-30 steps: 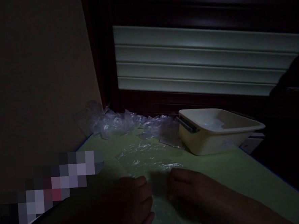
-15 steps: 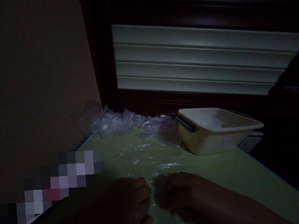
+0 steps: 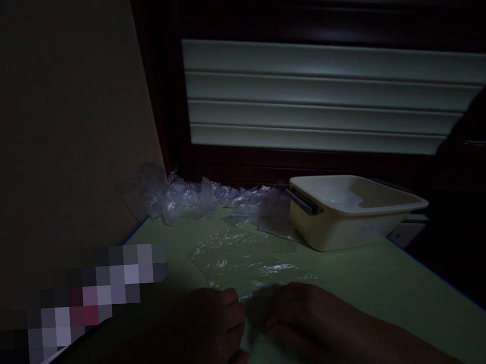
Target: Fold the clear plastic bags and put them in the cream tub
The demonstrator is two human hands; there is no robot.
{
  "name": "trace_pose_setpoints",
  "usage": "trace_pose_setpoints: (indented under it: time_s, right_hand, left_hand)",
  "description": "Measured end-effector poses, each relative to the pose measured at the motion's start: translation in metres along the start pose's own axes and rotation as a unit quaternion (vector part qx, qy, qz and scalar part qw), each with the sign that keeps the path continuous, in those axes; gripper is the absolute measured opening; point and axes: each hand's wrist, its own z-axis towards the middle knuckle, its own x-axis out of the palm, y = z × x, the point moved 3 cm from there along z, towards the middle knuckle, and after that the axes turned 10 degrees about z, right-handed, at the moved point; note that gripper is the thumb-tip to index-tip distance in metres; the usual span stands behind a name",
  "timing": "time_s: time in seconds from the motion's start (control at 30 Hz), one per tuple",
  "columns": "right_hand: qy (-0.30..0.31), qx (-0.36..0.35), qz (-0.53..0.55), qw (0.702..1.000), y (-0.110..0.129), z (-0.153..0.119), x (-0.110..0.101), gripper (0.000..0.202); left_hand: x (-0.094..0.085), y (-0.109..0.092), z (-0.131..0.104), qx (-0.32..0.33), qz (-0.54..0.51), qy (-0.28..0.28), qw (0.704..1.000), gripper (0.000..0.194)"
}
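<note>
The light is dim. My left hand (image 3: pixel 225 331) rests low over the green tabletop (image 3: pixel 382 300), its fingers curled in. To its right is my right hand (image 3: pixel 298 318), also with bent fingers, knuckles up and the lower part smeared by motion. A small gap separates the two hands. What either hand grips is hidden in shadow. Just beyond the fingertips, a clear plastic sheet or bag (image 3: pixel 247 256) lies flat and wrinkled on the table, catching glints of light.
Crumpled clear plastic bags (image 3: pixel 194 198) are heaped along the table's back edge. A cream plastic tub (image 3: pixel 345 230) with a dark handle stands at the back right. A pixelated item (image 3: pixel 97 295) lies at the left edge. Behind is a slatted panel (image 3: pixel 304 101).
My right hand has shifted slightly and its fingers have turned downward. Shiny plastic that showed between and below the hands is now barely visible. My left hand stays almost in place.
</note>
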Motion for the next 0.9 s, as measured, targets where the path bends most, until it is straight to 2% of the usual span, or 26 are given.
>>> trace_pose_setpoints:
  time_s: [0.07, 0.17, 0.27, 0.47, 0.7, 0.9]
  right_hand:
    - [-0.043, 0.027, 0.040, 0.998, -0.005, 0.000, 0.002, 0.017]
    - [-0.088, 0.047, 0.071, 0.992, -0.015, 0.001, 0.006, 0.018]
    - [-0.111, 0.063, 0.089, 0.988, -0.025, 0.003, 0.011, 0.014]
    - [-0.139, 0.081, 0.106, 0.981, -0.037, 0.005, 0.015, 0.008]
    - [-0.182, 0.079, 0.127, 0.972, -0.037, 0.008, 0.018, 0.033]
    - [-0.209, 0.081, 0.089, 0.971, -0.040, 0.012, 0.020, 0.038]
  left_hand:
    - [-0.001, 0.000, 0.000, -0.013, 0.006, -0.012, 1.000, 0.007]
    - [-0.003, 0.000, 0.000, -0.001, 0.000, 0.001, 1.000, 0.010]
    - [-0.005, 0.000, 0.001, 0.007, -0.007, 0.021, 1.000, 0.012]
    - [0.000, 0.000, 0.002, 0.023, -0.006, 0.015, 1.000, 0.009]
    - [-0.002, 0.001, 0.002, 0.015, 0.006, 0.006, 1.000, 0.009]
    - [-0.001, -0.001, 0.000, 0.012, 0.015, -0.009, 1.000, 0.012]
